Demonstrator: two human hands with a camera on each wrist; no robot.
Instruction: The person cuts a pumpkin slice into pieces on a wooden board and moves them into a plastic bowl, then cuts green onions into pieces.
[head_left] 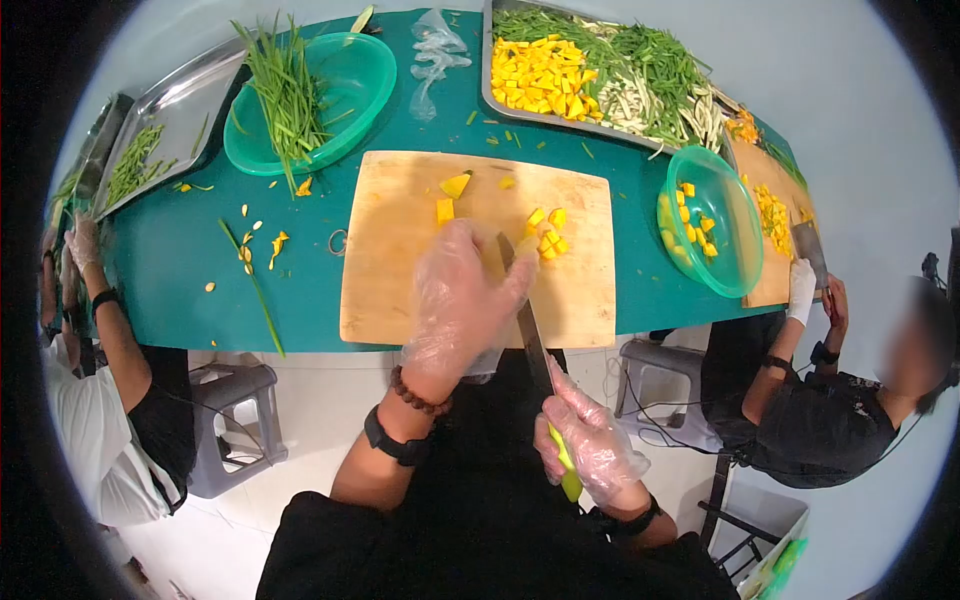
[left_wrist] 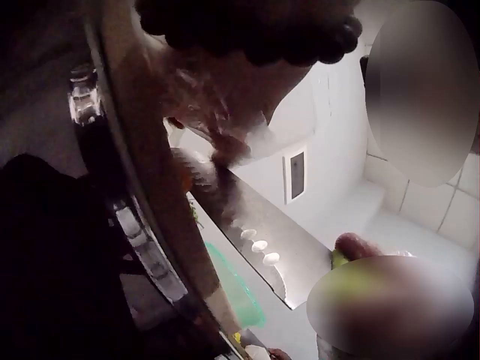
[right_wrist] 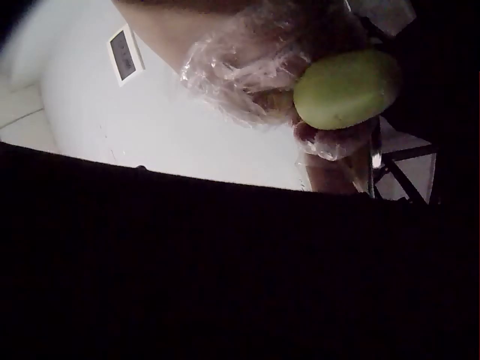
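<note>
My right hand point(head_left: 590, 440), in a clear plastic glove, grips the light-green handle point(right_wrist: 346, 90) of a kitchen knife point(head_left: 532, 335). The knife's blade point(left_wrist: 259, 232) slants forward over the wooden cutting board point(head_left: 390, 290). My left hand point(head_left: 455, 295), also gloved, is over the middle of the board, its thumb right at the blade near the tip. The fingers' undersides are hidden, and I cannot tell whether they hold a piece. Beyond the left hand lie two larger yellow pumpkin-like chunks point(head_left: 455, 186). Small yellow cubes point(head_left: 551, 243) are grouped right of the blade tip.
A green bowl point(head_left: 375, 75) with long green stalks stands back left, beside a metal tray point(head_left: 205, 75). Another tray point(head_left: 488, 60) holds cut vegetables. A green bowl point(head_left: 745, 270) with yellow pieces is at right. People work at both sides; one holds a cleaver point(head_left: 810, 250).
</note>
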